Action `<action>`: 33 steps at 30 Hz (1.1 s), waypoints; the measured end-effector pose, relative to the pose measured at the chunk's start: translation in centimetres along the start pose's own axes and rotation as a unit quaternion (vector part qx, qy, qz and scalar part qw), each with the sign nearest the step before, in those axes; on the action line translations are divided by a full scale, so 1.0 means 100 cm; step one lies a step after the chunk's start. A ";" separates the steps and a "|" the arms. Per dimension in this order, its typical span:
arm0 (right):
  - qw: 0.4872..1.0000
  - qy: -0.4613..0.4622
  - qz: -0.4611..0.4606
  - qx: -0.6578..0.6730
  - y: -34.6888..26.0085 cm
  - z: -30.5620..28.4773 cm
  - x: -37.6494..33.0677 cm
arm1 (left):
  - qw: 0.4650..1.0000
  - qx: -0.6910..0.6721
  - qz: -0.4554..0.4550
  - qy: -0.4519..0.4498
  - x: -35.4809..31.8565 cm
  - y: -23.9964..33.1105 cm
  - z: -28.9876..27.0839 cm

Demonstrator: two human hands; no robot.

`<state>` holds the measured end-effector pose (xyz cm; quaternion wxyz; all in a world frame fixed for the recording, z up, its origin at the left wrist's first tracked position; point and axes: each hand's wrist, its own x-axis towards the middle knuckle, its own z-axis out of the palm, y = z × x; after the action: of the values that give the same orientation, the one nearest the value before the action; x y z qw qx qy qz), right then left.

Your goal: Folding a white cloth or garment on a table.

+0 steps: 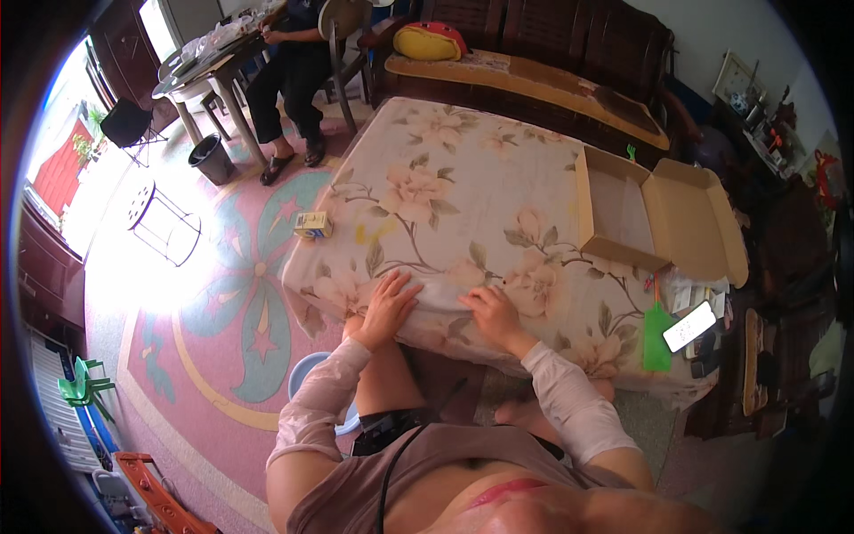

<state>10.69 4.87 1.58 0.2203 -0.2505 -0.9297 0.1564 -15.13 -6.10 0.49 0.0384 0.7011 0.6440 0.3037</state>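
Note:
A flat, whitish, glossy piece (440,295), perhaps plastic or folded film, lies near the front edge of a table under a floral cover (427,240). On its left end rests my left hand (389,310), fingers stretched out and slightly apart. My right hand (495,318) touches the right end, fingers loosely bent and apart. Neither hand visibly grips anything. Pale sleeves cover both forearms. What lies under my fingers is hidden.
A small yellow box (313,224) stands at the table's left edge. An opened cardboard box (614,214) lies back right. Near the right corner are a green plastic piece (656,338) and a lit phone (689,327). A person (298,67) sits back left, beside a bin (211,160).

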 end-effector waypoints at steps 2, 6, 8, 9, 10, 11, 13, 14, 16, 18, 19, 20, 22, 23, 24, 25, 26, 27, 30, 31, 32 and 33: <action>0.994 0.076 -0.052 -0.064 0.029 0.003 0.020 | 1.000 -0.024 0.002 0.011 0.027 -0.012 0.021; 0.993 0.083 -0.014 -0.082 0.055 0.001 0.071 | 0.998 0.005 -0.026 0.049 0.092 -0.037 0.038; 0.990 0.119 0.039 -0.069 0.069 0.006 0.094 | 0.997 0.001 -0.037 0.072 0.125 -0.051 0.047; 0.990 0.117 0.038 -0.067 0.070 0.008 0.102 | 0.997 0.011 -0.047 0.068 0.137 -0.058 0.050; 0.988 0.138 0.047 -0.058 0.072 0.009 0.107 | 0.996 0.018 -0.055 0.062 0.147 -0.060 0.051; 0.985 0.157 0.057 -0.046 0.071 0.010 0.107 | 0.997 0.017 -0.057 0.058 0.149 -0.060 0.052; 0.986 0.152 0.047 -0.051 0.066 0.010 0.099 | 0.996 0.020 -0.073 0.048 0.147 -0.058 0.050; 0.986 0.149 0.036 -0.058 0.063 0.008 0.094 | 0.996 0.020 -0.074 0.044 0.139 -0.058 0.050; 0.990 0.130 0.033 -0.045 0.050 0.006 0.074 | 1.000 0.017 0.004 0.024 0.116 -0.062 0.046; 0.995 0.096 0.023 -0.032 0.043 0.004 0.038 | 1.000 0.017 0.024 0.008 0.085 -0.044 0.045; 0.997 0.078 0.011 -0.027 0.042 0.004 0.019 | 0.999 0.020 0.042 -0.006 0.068 -0.031 0.042; 0.997 0.077 0.012 -0.013 0.037 0.005 -0.001 | 0.999 0.011 0.050 0.004 0.050 -0.018 0.038; 0.997 0.078 0.003 0.002 0.021 0.002 -0.033 | 0.998 0.005 0.057 0.015 0.019 0.010 0.025; 0.997 0.080 -0.007 0.005 0.009 -0.004 -0.043 | 0.999 -0.003 0.051 0.009 0.005 0.025 0.016; 0.997 0.082 -0.010 0.006 -0.001 -0.014 -0.049 | 0.999 -0.011 0.046 0.004 -0.002 0.035 0.012; 0.997 0.069 -0.021 0.015 -0.010 -0.023 -0.053 | 0.999 -0.007 0.043 0.006 -0.008 0.038 0.009; 0.998 0.056 -0.028 0.021 -0.012 -0.028 -0.056 | 0.998 -0.004 0.056 -0.001 -0.010 0.040 0.009; 0.998 0.057 -0.028 0.022 -0.008 -0.028 -0.056 | 0.998 -0.002 0.069 -0.008 -0.010 0.042 0.009; 0.998 0.051 -0.042 0.005 0.017 -0.025 -0.052 | 0.996 0.002 0.085 -0.032 0.011 0.042 0.008; 0.998 0.056 -0.024 -0.028 0.028 -0.026 -0.044 | 0.996 0.004 0.085 -0.033 0.020 0.040 0.013; 0.996 0.060 -0.007 -0.061 0.040 -0.027 -0.033 | 0.996 0.027 0.086 -0.017 0.030 0.037 0.023; 0.996 0.068 0.012 -0.063 0.053 -0.028 -0.021 | 0.995 0.050 0.089 -0.002 0.044 0.038 0.030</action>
<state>15.78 8.63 1.13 0.2653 -0.2852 -0.9173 0.0827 -10.45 -1.64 1.37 -0.0227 0.7572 0.5937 0.2714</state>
